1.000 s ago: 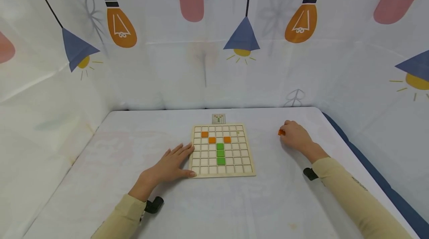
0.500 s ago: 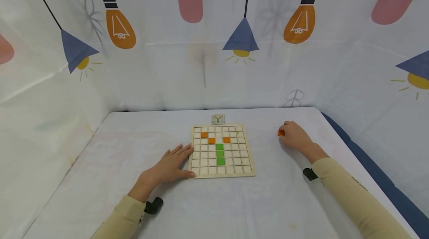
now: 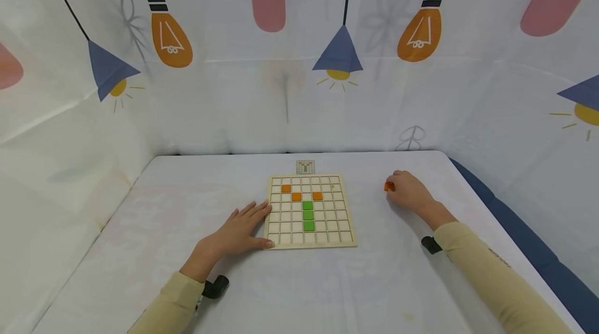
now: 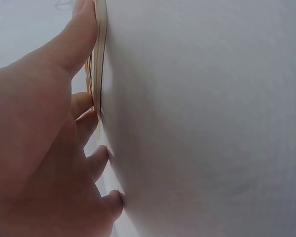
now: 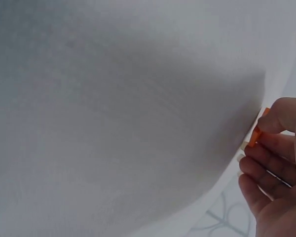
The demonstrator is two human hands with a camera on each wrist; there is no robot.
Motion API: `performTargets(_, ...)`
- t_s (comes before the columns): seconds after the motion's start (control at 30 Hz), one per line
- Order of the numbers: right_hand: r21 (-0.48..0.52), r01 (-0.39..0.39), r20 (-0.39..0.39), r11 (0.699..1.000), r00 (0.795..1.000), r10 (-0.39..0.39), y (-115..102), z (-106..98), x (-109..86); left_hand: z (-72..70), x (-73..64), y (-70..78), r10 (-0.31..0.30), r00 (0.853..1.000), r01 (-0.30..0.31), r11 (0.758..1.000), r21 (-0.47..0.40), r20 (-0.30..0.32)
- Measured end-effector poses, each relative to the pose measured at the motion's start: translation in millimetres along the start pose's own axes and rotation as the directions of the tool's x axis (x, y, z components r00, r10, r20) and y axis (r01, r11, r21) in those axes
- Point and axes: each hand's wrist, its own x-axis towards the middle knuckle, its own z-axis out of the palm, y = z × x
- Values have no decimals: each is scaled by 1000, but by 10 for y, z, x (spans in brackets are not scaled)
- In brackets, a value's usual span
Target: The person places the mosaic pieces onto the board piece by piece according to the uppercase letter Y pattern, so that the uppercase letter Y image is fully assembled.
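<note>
My left hand [image 3: 234, 232] rests spread at the left side of a pale wooden grid board [image 3: 285, 216], thumb at the near left corner and fingertips along the edge. In the left wrist view its thumb [image 4: 69, 47] lies against the board's rim [image 4: 101, 54]. Far to the board's right, my right hand [image 3: 409, 191] pinches a small orange square tile [image 3: 389, 187] just over the table. In the right wrist view, thumb and index finger grip that tile [image 5: 266, 112]. On the board lie several orange tiles [image 3: 297, 196] and a column of green tiles [image 3: 308, 215].
A small pattern card [image 3: 305, 167] lies just behind the board on the white-covered table [image 3: 196, 178]. A white cloth wall [image 3: 234, 100] printed with lamps and bulbs stands behind. Dark blue fabric [image 3: 524, 240] shows past the table's right edge.
My right hand has shifted slightly left with the orange tile in its fingers. The left hand and the board stay where they were.
</note>
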Motion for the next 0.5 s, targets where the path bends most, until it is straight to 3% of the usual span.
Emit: performTargets(0.5, -12, 29, 22, 1000, 999, -29, -219, 11, 14, -5, -17, 11, 9, 1000, -9, 1000, -5, -6)
